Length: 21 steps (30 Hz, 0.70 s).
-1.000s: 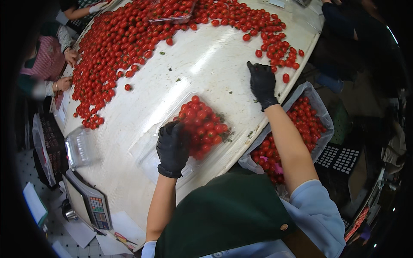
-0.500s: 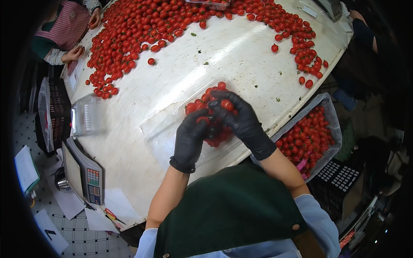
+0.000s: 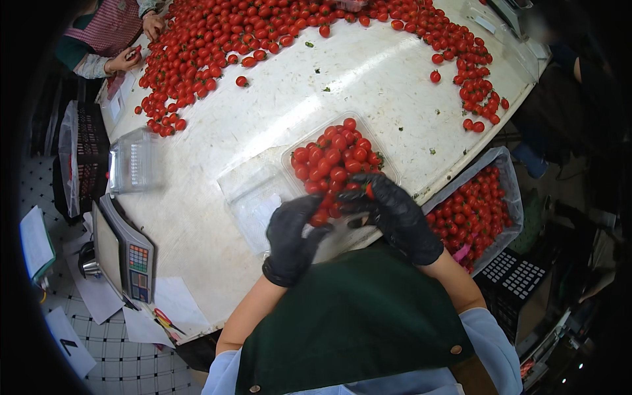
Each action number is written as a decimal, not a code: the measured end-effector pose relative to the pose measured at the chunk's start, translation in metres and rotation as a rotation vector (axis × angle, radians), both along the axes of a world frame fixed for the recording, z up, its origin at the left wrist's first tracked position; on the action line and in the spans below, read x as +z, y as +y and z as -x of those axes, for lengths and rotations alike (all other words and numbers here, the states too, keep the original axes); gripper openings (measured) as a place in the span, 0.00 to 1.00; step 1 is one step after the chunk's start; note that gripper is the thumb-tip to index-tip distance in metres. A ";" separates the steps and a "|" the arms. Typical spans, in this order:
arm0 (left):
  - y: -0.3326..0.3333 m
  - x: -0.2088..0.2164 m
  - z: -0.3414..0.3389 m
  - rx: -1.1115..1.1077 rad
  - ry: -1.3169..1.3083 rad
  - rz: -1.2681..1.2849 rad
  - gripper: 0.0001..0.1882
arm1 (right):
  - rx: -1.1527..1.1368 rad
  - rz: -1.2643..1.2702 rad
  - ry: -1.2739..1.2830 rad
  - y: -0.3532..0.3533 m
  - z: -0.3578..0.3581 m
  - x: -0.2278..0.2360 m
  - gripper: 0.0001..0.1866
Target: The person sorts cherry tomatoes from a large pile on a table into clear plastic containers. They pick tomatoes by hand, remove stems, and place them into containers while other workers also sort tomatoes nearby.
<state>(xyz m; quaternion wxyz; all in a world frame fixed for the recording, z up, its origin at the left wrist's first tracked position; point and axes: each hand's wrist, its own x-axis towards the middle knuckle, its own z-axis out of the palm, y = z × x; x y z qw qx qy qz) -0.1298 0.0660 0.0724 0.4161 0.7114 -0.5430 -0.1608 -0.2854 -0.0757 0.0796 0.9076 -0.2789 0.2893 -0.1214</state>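
A clear plastic clamshell box [image 3: 393, 168] lies open on the table in front of me, its base heaped with red cherry tomatoes [image 3: 334, 153] and its lid [image 3: 250, 197] folded out to the left. My left hand [image 3: 291, 236], in a black glove, is at the near left corner of the base, thumb and fingers apart beside the tomatoes. Over the near right side, my black-gloved right hand [image 3: 398, 220] has its fingers curled about one cherry tomato [image 3: 368, 191]. Motion smears the fingertips of both hands.
Loose cherry tomatoes [image 3: 217, 39] spread across the table's far side. Empty clear boxes [image 3: 135, 161] and a scale [image 3: 128, 250] stand left. A lined crate of tomatoes [image 3: 471, 204] is beside the table, right. At far left, a co-worker's hands [image 3: 125, 60] are near the tomatoes.
Both hands have drawn back toward me from over the box and lie farther apart, uncovering most of the tomatoes. The view has shifted slightly.
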 end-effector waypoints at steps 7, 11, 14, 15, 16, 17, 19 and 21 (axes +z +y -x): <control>-0.049 -0.008 -0.009 -0.099 -0.375 -0.065 0.24 | -0.226 0.071 0.164 -0.004 0.068 -0.008 0.20; -0.076 -0.014 -0.004 -0.205 -0.608 -0.202 0.25 | -0.150 1.018 0.823 -0.031 0.146 -0.015 0.20; -0.083 -0.041 -0.003 -0.208 -0.647 -0.106 0.20 | 0.130 1.298 1.095 -0.039 0.190 -0.012 0.20; -0.081 -0.047 -0.007 -0.204 -0.641 -0.084 0.18 | 0.231 1.299 1.149 -0.039 0.200 -0.011 0.20; -0.078 -0.048 -0.011 -0.173 -0.635 -0.075 0.18 | 0.232 1.328 1.187 -0.036 0.206 -0.010 0.19; -0.076 -0.048 -0.016 -0.138 -0.631 -0.071 0.18 | 0.211 1.313 1.139 -0.036 0.210 -0.012 0.19; -0.069 -0.059 -0.024 -0.094 -0.586 -0.046 0.20 | 0.182 1.282 1.025 -0.037 0.215 -0.016 0.18; -0.068 -0.062 -0.024 -0.046 -0.538 -0.020 0.21 | 0.077 1.213 0.892 -0.040 0.196 -0.013 0.17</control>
